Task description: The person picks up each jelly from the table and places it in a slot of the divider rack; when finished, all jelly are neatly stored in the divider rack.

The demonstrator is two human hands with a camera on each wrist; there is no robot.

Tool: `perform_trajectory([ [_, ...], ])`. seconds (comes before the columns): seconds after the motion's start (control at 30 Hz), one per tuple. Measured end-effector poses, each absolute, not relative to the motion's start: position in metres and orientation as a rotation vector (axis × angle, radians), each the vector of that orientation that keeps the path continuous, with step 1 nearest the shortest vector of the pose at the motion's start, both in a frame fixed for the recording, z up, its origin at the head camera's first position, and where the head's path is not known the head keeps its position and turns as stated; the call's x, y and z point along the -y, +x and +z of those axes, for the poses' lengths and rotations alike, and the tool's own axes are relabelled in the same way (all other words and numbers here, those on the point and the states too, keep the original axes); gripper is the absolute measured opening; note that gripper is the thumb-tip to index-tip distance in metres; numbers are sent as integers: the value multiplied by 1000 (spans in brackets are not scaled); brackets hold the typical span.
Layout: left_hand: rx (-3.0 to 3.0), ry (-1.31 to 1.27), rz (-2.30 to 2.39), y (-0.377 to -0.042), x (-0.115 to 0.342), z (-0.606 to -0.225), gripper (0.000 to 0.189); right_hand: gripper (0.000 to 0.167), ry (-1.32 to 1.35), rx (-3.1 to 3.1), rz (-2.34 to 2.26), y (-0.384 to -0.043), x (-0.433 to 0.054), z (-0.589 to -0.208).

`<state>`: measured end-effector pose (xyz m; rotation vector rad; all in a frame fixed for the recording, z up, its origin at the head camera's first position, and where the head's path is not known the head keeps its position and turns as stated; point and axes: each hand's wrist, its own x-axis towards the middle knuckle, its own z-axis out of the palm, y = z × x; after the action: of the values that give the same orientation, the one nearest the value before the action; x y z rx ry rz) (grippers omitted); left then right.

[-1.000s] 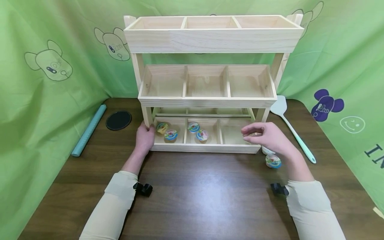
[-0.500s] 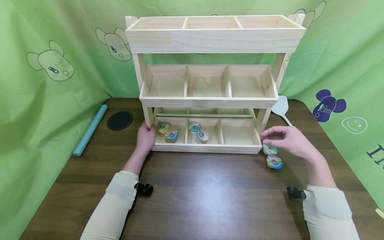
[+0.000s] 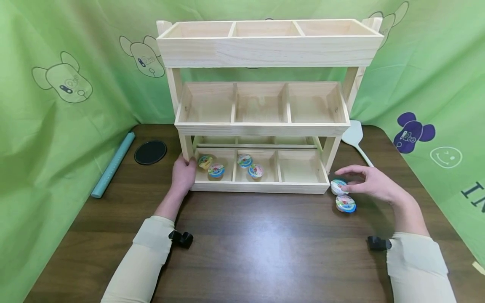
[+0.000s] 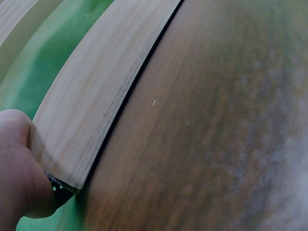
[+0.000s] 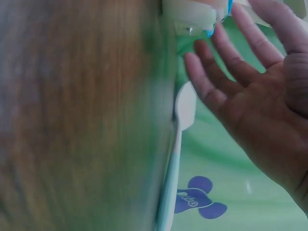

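A three-tier wooden shelf (image 3: 261, 129) stands on the table, each tray split into three compartments. My left hand (image 3: 183, 174) holds the left end of its bottom tray; the left wrist view shows the thumb at the tray's corner (image 4: 62, 163). Beyond the tray's right end, my right hand (image 3: 373, 183) has its fingers spread around a small jelly cup (image 3: 338, 187), thumb at its lid. Those fingers look extended beside the cup (image 5: 190, 17) in the right wrist view. Just in front sits another jelly cup (image 3: 345, 203) with a blue rim.
Two jelly cups (image 3: 216, 170) lie in the bottom tray's left compartment, two more cups (image 3: 255, 171) in the middle one. A pale spatula (image 3: 353, 134) lies behind my right hand. On the left are a black disc (image 3: 150, 152) and a teal roll (image 3: 113, 164).
My right hand has moved from over the bottom tray's right compartment, rightward past its end, to the jelly cup, with fingers opening wider. The left hand stays on the shelf.
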<state>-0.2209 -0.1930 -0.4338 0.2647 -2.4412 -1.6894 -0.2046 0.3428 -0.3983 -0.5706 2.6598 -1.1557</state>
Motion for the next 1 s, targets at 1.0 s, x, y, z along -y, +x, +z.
perform_trajectory([
  [1.0,2432,257,-1688,-221,193,-433,47,38,-427,-2624,-1145,-211,-350,-405],
])
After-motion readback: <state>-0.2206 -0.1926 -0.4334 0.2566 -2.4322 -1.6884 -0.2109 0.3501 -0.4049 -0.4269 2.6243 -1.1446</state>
